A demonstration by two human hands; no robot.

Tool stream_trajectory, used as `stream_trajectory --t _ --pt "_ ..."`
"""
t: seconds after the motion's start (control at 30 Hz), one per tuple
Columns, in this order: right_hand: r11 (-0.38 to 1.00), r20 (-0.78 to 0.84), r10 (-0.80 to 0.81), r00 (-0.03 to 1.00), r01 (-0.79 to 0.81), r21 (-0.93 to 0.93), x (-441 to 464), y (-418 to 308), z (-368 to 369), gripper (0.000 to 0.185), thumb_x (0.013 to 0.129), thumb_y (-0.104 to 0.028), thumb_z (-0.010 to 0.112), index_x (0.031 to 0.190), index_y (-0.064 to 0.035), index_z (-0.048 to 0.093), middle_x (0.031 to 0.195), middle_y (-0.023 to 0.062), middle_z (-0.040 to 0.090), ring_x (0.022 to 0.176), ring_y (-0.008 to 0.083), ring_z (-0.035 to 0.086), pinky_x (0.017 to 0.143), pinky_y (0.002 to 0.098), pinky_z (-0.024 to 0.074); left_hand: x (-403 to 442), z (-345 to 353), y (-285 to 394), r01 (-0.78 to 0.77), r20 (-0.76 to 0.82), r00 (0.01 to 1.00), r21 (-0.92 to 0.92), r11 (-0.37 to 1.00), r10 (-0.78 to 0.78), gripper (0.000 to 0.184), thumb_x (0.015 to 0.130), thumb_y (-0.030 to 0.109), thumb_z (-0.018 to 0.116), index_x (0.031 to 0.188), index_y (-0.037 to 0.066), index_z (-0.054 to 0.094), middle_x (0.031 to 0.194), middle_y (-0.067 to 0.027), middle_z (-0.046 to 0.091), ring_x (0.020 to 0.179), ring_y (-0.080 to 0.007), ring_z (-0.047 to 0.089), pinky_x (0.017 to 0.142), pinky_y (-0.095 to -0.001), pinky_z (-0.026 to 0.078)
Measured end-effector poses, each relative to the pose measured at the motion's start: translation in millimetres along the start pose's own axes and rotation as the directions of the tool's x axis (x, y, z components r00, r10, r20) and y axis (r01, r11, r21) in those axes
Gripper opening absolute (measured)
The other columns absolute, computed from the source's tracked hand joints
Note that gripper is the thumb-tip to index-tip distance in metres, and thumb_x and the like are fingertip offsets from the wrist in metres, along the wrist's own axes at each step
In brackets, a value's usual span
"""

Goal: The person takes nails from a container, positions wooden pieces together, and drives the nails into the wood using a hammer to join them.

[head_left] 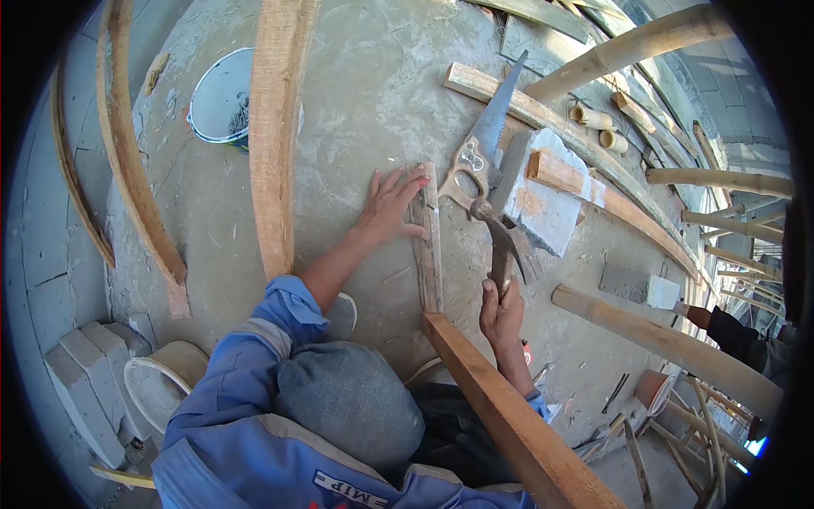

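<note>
My left hand (392, 205) lies with its fingers spread against the upper part of a short weathered wood strip (430, 271). The fingertips and thumb touch the strip's left side and top. My right hand (503, 316) is wrapped round the handle of a claw hammer (502, 242), whose head points up and away from me, right of the strip. The near end of the strip meets a long reddish timber (500, 399) that runs past my right arm toward the bottom edge. Just beyond the hammer, a handsaw (485, 140) rests with its blade pointing away.
A sawdust-strewn pale block (534, 199) carries a timber end (555, 172). Bamboo poles (661, 343) cross the right side. A bucket with nails (222, 97) stands beyond a long plank (280, 127). Grey blocks (85, 390) are at lower left. Another person's dark sleeve (736, 338) shows at right.
</note>
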State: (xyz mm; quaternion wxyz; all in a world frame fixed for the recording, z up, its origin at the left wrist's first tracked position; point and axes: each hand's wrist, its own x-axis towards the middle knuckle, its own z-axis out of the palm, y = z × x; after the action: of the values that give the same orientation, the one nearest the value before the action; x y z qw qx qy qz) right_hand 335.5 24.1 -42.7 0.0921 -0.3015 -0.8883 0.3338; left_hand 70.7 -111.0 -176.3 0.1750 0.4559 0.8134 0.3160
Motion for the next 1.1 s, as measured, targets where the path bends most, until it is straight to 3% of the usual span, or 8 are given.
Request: stream_trajectory --t 0.1,0.23,0.37,0.5,0.63,0.77,0.9,1.1 --pt "0.927 -0.246 -0.250 0.936 0.305 0.219 32 -39 -39 0.037 0.109 -0.038 0.055 0.122 -0.0041 0.058 0.072 0.0054 0.057 0.057 0.0137 0.053 0.054 0.0312 0.0492 13 -7 -1 -0.011 -0.027 1.000 0.019 1.000 0.012 0.114 0.059 0.058 0.090 0.155 0.019 0.042 0.167 -0.0029 0.035 0.154 -0.0364 0.028 0.124 -0.0664 0.013" --pt "0.535 -0.681 -0.393 0.618 0.756 0.377 49 -83 -31 0.038 0.107 -0.043 0.057 0.115 -0.0065 0.054 0.085 0.0080 0.057 0.056 0.0183 0.052 0.057 0.0353 0.0565 16 -9 -6 -0.019 -0.035 0.999 0.021 1.000 0.020 0.112 0.061 0.057 0.089 0.155 0.019 0.042 0.167 -0.0033 0.035 0.154 -0.0366 0.028 0.124 -0.0665 0.013" --pt "0.995 0.129 0.086 0.988 -0.080 -0.053 25 6 34 0.023 0.102 -0.024 0.065 0.106 -0.0029 0.056 0.073 0.0227 0.063 0.060 0.0432 0.063 0.056 0.0470 0.0506 12 -9 -3 -0.022 -0.016 1.000 0.025 0.999 0.023 0.113 0.061 0.058 0.089 0.155 0.019 0.042 0.167 -0.0035 0.035 0.153 -0.0373 0.028 0.124 -0.0669 0.012" --pt "0.994 0.009 0.099 0.995 -0.100 0.041 18 -3 15 0.022 0.103 -0.019 0.064 0.104 0.0008 0.056 0.073 0.0253 0.065 0.067 0.0454 0.068 0.056 0.0460 0.0501 2 -2 1 -0.012 0.003 1.000 0.008 1.000 0.012 0.113 0.061 0.058 0.089 0.156 0.019 0.042 0.168 -0.0034 0.034 0.153 -0.0379 0.029 0.124 -0.0669 0.012" --pt "0.914 -0.256 -0.123 0.959 0.210 0.347 34 -37 -38 0.030 0.108 -0.032 0.058 0.110 -0.0021 0.058 0.070 0.0091 0.062 0.057 0.0177 0.059 0.053 0.0326 0.0488 16 -9 -6 -0.027 -0.031 0.999 0.019 0.999 0.027 0.114 0.060 0.058 0.089 0.156 0.019 0.041 0.168 -0.0032 0.034 0.153 -0.0382 0.029 0.124 -0.0668 0.011" --pt "0.564 -0.665 -0.323 0.673 0.701 0.436 43 -63 -24 0.035 0.107 -0.038 0.057 0.113 -0.0040 0.054 0.067 0.0093 0.054 0.051 0.0192 0.051 0.051 0.0325 0.0517 16 -7 -9 -0.032 -0.048 0.998 0.032 0.999 0.033 0.114 0.060 0.057 0.090 0.156 0.019 0.042 0.167 -0.0034 0.035 0.153 -0.0381 0.029 0.124 -0.0671 0.013" --pt "0.997 0.096 0.072 0.993 -0.071 -0.018 19 23 43 0.025 0.101 -0.024 0.066 0.103 -0.0008 0.056 0.066 0.0235 0.060 0.062 0.0473 0.062 0.054 0.0504 0.0484 14 -10 -3 -0.038 -0.041 0.998 0.046 0.998 0.040 0.112 0.059 0.055 0.090 0.154 0.018 0.043 0.167 -0.0036 0.036 0.152 -0.0377 0.030 0.123 -0.0670 0.015" --pt "0.996 0.015 0.071 0.997 -0.072 0.045 12 13 38 0.026 0.101 -0.023 0.068 0.099 0.0002 0.056 0.068 0.0246 0.063 0.063 0.0483 0.065 0.053 0.0498 0.0463 17 -11 -3 -0.047 -0.052 0.997 0.066 0.997 0.050 0.111 0.062 0.053 0.090 0.155 0.018 0.043 0.167 -0.0047 0.035 0.152 -0.0379 0.030 0.124 -0.0656 0.017"
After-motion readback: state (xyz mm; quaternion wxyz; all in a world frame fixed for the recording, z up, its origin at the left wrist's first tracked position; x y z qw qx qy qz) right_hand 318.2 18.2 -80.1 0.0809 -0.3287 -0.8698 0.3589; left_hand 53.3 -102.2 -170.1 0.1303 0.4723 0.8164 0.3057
